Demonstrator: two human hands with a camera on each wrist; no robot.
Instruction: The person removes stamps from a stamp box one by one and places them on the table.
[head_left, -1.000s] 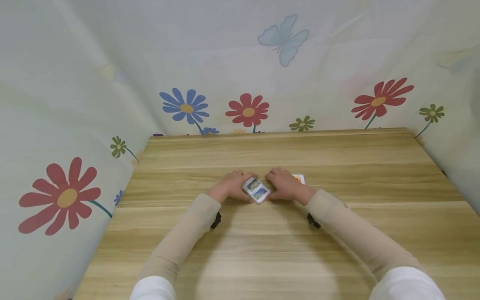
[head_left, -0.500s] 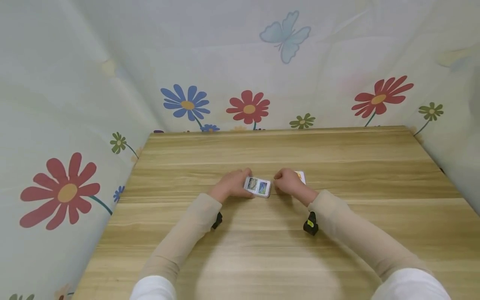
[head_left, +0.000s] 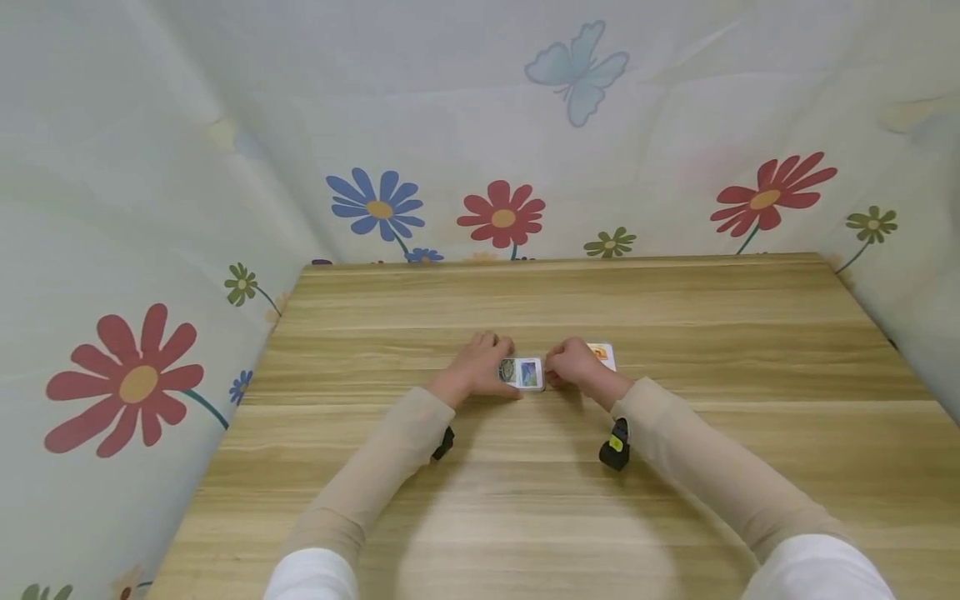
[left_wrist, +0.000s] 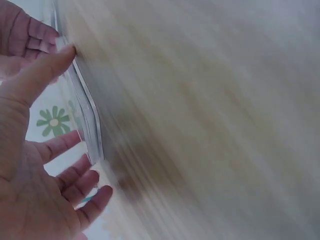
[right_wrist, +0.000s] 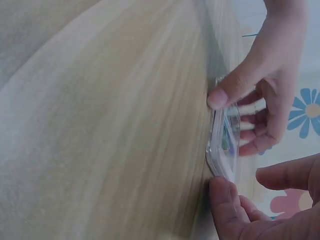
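A small clear plastic card case point(head_left: 529, 374) with picture cards lies low over the table, long side left to right. My left hand point(head_left: 477, 365) holds its left end, thumb on the near side and fingers on the far side. In the left wrist view the case's edge point(left_wrist: 89, 112) shows between thumb and fingers. My right hand point(head_left: 576, 364) is at the case's right end, fingers bent. In the right wrist view its thumb tip touches or nearly touches the case's corner, with the index finger raised apart. A white card point(head_left: 602, 354) with an orange picture lies partly hidden behind the right hand.
The wooden table point(head_left: 480, 517) stretches around both hands. Its far edge meets a white cloth backdrop point(head_left: 420, 100) printed with flowers and a butterfly, which also rises at the left and right sides. Black wrist cameras point(head_left: 615, 446) hang under the sleeves.
The case has turned from slanted to lying crosswise and shifted slightly right. My left fingers have spread further along its far side. My right fingers have drawn back from its side to its right end.
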